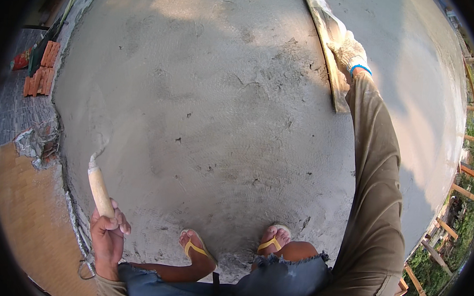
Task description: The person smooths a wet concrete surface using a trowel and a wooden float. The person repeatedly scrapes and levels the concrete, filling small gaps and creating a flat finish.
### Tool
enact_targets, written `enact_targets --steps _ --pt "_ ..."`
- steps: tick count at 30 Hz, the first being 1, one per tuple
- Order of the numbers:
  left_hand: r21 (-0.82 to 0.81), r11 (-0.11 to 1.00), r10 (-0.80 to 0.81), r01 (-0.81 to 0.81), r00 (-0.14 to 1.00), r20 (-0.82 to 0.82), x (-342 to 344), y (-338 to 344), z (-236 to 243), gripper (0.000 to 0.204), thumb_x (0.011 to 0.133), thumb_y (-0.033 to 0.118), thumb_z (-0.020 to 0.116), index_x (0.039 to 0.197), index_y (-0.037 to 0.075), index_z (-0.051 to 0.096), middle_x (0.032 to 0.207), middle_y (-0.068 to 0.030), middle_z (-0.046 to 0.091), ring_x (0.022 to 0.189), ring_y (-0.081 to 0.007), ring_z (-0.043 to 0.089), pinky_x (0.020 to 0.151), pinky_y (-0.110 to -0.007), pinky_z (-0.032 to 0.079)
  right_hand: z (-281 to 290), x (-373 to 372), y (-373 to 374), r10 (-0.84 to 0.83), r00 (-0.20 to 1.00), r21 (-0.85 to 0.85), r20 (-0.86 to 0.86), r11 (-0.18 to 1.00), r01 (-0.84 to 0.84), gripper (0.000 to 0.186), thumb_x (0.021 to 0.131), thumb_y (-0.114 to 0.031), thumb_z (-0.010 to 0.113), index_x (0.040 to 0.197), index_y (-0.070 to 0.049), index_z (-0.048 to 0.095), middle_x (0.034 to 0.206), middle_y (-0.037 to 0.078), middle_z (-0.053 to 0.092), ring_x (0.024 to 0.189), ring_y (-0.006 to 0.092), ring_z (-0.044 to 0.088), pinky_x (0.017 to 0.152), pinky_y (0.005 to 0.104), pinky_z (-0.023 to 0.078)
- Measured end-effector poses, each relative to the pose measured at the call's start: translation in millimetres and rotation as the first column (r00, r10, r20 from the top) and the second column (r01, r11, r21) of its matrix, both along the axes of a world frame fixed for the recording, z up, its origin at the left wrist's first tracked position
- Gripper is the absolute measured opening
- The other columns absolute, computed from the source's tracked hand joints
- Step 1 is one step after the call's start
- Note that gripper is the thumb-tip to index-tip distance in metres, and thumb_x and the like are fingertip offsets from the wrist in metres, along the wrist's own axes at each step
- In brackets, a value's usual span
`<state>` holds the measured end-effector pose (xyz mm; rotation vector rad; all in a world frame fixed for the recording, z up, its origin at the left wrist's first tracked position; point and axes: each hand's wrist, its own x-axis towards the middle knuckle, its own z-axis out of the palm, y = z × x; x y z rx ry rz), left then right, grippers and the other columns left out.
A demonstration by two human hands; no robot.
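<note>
My left hand (110, 231), bare, is closed around the wooden handle of a trowel (100, 193) at the lower left. The trowel's cement-coated metal neck points away from me, and its blade blends into the grey surface behind it. At the upper right my right hand (351, 51) wears a pale knitted glove with a blue cuff. It grips a long, cement-smeared straightedge (334, 84) lying on the wet concrete (222, 120). The far end of the straightedge runs out at the top of the view. My sandalled feet (194, 245) rest on the concrete.
Orange bricks (41, 76) are stacked beyond the slab's left edge. Nearer, a broken lump of masonry (35, 144) sits by a tan tiled surface (30, 212). Wooden stakes (447, 228) and greenery lie past the right edge. Rough marks and footprints dot the concrete.
</note>
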<state>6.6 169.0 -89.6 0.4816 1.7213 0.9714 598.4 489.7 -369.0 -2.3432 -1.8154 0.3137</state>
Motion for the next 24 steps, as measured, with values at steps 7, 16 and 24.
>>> enact_targets --steps 7,16,24 --pt "0.038 0.993 0.112 -0.112 0.994 -0.003 -19.1 -16.4 7.1 0.041 0.078 0.009 0.056 0.118 0.000 0.053 0.076 -0.0043 0.052 0.061 -0.0164 0.052 0.057 -0.033 0.047 37.7 -149.4 37.4 0.448 0.889 -0.109 -0.090 0.883 -0.456 0.066 0.091 -0.051 0.074 0.135 -0.008 0.051 0.121 0.023 0.070 0.119 0.0415 0.065 0.101 0.0503 0.052" --pt "0.110 0.994 0.008 -0.019 0.995 0.104 -18.8 -13.6 8.5 0.040 0.083 0.011 0.056 0.122 0.000 0.054 0.081 -0.0036 0.051 0.066 -0.0149 0.050 0.061 -0.032 0.046 25.5 -195.5 -84.6 0.760 0.617 -0.090 -0.205 0.613 -0.785 0.065 0.096 -0.040 0.071 0.145 -0.007 0.045 0.118 0.023 0.070 0.114 0.0417 0.067 0.097 0.0501 0.055" --pt "0.217 0.976 -0.032 -0.003 0.987 0.158 -22.6 -44.4 34.2 0.043 0.083 0.011 0.057 0.124 0.000 0.053 0.082 -0.0046 0.052 0.066 -0.0152 0.049 0.062 -0.032 0.045 49.7 -221.9 -244.6 0.824 0.508 -0.214 -0.253 0.464 -0.860 0.059 0.096 -0.032 0.069 0.144 -0.008 0.044 0.104 0.019 0.072 0.099 0.0377 0.073 0.079 0.0495 0.059"
